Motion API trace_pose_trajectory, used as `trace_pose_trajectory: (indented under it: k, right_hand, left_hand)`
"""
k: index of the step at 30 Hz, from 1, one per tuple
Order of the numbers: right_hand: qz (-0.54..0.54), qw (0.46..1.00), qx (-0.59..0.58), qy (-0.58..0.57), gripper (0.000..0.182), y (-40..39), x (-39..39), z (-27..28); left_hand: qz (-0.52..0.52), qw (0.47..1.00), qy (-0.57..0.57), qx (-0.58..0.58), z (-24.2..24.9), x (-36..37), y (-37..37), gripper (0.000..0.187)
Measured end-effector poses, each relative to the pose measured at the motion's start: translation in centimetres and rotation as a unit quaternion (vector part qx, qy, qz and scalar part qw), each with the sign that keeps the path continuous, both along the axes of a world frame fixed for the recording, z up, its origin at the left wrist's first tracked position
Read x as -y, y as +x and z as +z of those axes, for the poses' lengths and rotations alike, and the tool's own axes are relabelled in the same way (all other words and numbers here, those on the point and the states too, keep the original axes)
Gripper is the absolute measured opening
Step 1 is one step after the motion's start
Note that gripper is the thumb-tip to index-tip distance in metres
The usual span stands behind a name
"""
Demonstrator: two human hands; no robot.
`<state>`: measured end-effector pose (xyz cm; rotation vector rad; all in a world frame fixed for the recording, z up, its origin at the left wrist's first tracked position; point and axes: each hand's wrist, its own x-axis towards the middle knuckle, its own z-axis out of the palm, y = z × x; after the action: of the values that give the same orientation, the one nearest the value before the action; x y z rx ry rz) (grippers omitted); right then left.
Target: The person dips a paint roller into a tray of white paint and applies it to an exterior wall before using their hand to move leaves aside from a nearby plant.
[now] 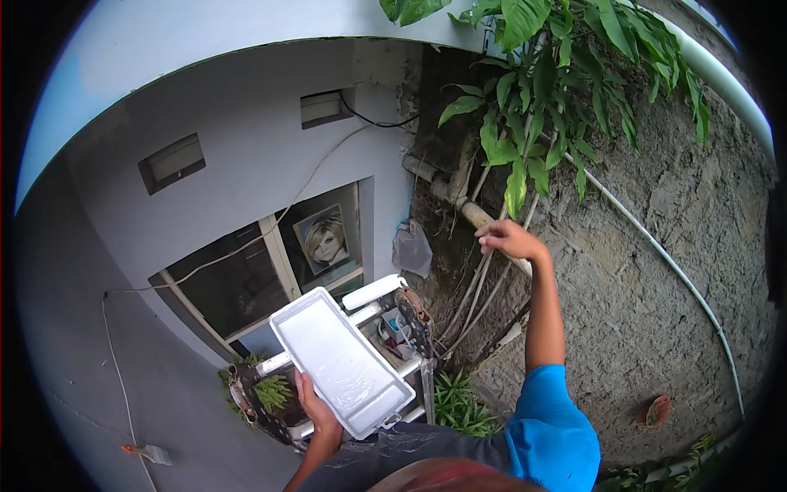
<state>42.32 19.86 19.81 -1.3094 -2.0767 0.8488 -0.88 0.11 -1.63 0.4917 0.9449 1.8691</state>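
Note:
My left hand (316, 407) grips the near left edge of a white rectangular paint tray (340, 357), thumb along its rim. Wet-looking white paint covers part of the tray's bottom. The tray is held tilted in the view, above a folding metal ladder (418, 324). My right hand (515, 242) is raised in front of the rough wall, close to a pipe (475, 215) and thin plant stems. Its fingers are loosely bent, and nothing shows in them. Beside the tray's far end lies a white cylinder-shaped thing (373, 291), possibly a paint roller.
A window (246, 283) with a framed portrait (321, 238) is set in the grey wall. Leafy branches (525, 90) hang overhead. A brush (147, 453) is at lower left. A plastic bag (411, 248) hangs by the corner. A white hose (656, 246) crosses the rough wall.

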Motion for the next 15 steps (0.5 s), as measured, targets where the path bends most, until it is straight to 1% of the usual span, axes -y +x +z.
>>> trace_pose_trajectory:
  k: [1,2,3,4,5,6,7,8,9,10,11,13,15]
  right_hand:
    - [-0.03,0.995,-0.047,0.088,0.027,0.2,-0.7,4.9]
    - [-0.021,0.979,-0.115,0.167,0.029,-1.0,-0.1,10.5]
    - [0.001,0.954,-0.202,0.223,0.031,-1.2,-1.1,14.5]
    - [0.087,0.915,-0.331,0.213,0.033,-1.8,-2.0,18.7]
    - [0.086,0.887,-0.356,0.28,0.033,-3.2,-2.2,22.7]
    - [0.028,0.867,-0.326,0.375,0.034,-3.5,-4.6,25.8]
    - [-0.046,0.881,-0.138,0.45,0.034,-3.1,-6.4,29.3]
    - [-0.119,0.844,0.046,0.521,0.035,-2.5,-8.4,32.7]
    - [-0.158,0.801,0.164,0.553,0.036,-2.9,-10.1,35.0]
    - [-0.175,0.777,0.222,0.562,0.038,-3.5,-11.5,36.6]
    - [-0.191,0.757,0.253,0.571,0.04,-4.2,-12.5,38.4]
    - [-0.224,0.716,0.291,0.593,0.044,-5.0,-13.3,41.4]
    - [-0.26,0.675,0.306,0.619,0.049,-5.3,-13.1,44.2]
  left_hand:
    - [0.003,1.0,-0.008,0.0,0.1,0.0,0.0,0.047]
    - [0.004,1.0,-0.009,0.0,0.0,0.1,0.0,0.047]
    - [-0.004,1.0,0.001,0.002,-0.2,0.0,-0.1,0.047]
    - [-0.012,1.0,0.012,0.003,-0.4,0.0,-0.1,0.047]
    - [-0.01,1.0,0.012,0.004,-0.4,-0.1,-0.1,0.047]
    - [-0.011,1.0,0.015,0.004,-0.4,-0.2,-0.1,0.047]
    - [-0.012,1.0,0.017,0.004,-0.4,-0.1,-0.1,0.047]
    - [-0.011,1.0,0.015,0.003,-0.5,0.0,-0.1,0.047]
    - [-0.006,1.0,0.007,0.004,-0.5,0.0,-0.1,0.047]
    - [0.0,1.0,0.0,0.005,-0.5,-0.1,-0.1,0.047]
    - [0.001,1.0,0.001,0.005,-0.6,-0.1,-0.1,0.047]
    - [-0.001,1.0,0.008,0.004,-0.6,-0.2,-0.1,0.047]
    - [0.006,1.0,0.012,-0.005,-0.2,-0.3,0.0,0.047]
